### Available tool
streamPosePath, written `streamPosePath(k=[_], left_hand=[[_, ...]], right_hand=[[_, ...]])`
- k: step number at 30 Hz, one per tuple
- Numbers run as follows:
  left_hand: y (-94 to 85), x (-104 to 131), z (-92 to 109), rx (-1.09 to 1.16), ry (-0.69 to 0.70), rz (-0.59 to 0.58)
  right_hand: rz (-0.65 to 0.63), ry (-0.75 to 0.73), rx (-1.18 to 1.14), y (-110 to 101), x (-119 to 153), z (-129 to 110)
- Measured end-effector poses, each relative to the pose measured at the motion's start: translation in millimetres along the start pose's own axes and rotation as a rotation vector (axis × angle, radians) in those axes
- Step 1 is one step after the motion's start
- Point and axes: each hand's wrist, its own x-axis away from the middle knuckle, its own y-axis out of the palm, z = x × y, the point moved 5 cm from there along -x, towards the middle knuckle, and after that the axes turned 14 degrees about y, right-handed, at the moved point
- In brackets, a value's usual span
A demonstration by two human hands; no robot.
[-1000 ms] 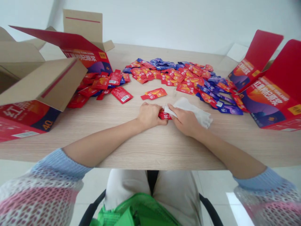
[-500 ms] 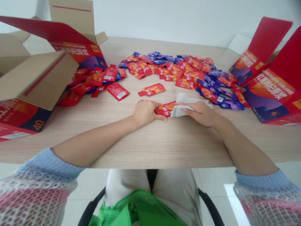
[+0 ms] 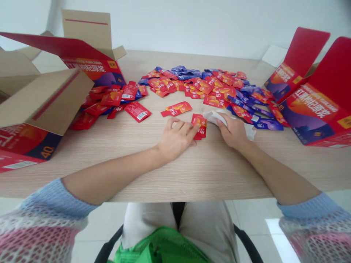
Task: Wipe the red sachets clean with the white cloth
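Touching sachet (image 3: pixel 202 120), boxes (image 3: pixel 312 113) open, contents unclear

A loose, open-knit sleeve (image 3: pixel 46 230) in white and pink fills the lower left of the frame, ending in a pale-blue, close-knit cuff (image 3: pixel 64 199); a matching sleeve (image 3: pixel 315 226) sits lower right. Light beige trousers (image 3: pixel 149 218) show at bottom centre, bright green fabric (image 3: pixel 175 245) partly covering them.
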Motion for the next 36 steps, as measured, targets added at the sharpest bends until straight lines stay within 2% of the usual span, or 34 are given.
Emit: streamPosePath(k=[2, 4, 7, 9, 13, 18, 20, 23, 25, 27, 29, 30, 32, 36], left_hand=[[-2.0, -1, 14, -0.022, 0.122, -0.025], [1.1, -1, 23, -0.005, 0.194, -0.083], [8.9, -5, 22, 0.063, 0.182, -0.187], [11.6, -8, 17, 0.097, 0.153, -0.255], [6.6, -12, 10, 0.110, 0.106, -0.366], [-3.1, -8, 5, 0.139, 0.047, -0.474], [-3.4, -5, 2, 0.168, 0.017, -0.446], [3.3, -2, -8, 0.263, -0.021, -0.330], [10.4, 0, -18, 0.355, -0.053, -0.221], [18.7, 2, -30, 0.443, -0.117, -0.136], [26.0, 2, -39, 0.502, -0.146, -0.101], [28.4, 1, -41, 0.508, -0.136, -0.100], [30.9, -1, -40, 0.460, -0.089, -0.126], [30.8, -4, -33, 0.255, -0.048, -0.212]], right_hand=[[0.003, -0.037, -0.090, -1, 6, -10], [-0.095, -0.175, -0.160, 4, 15, -25], [-0.303, -0.457, -0.213, 15, 29, -49], [-0.366, -0.533, -0.211, 21, 29, -56], [-0.376, -0.492, -0.098, 32, 11, -46], [-0.332, -0.297, 0.007, 42, -17, -9], [-0.303, -0.240, 0.031, 42, -22, 2], [-0.223, -0.086, 0.056, 35, -23, 13], [-0.147, 0.045, 0.042, 25, -19, 14], [-0.047, 0.108, -0.016, 11, -10, 7], [0.038, 0.070, -0.095, -2, 2, -9], [0.041, 0.014, -0.129, -5, 8, -19], [-0.033, -0.133, -0.174, -4, 21, -42], [-0.252, -0.405, -0.145, 14, 44, -77]])
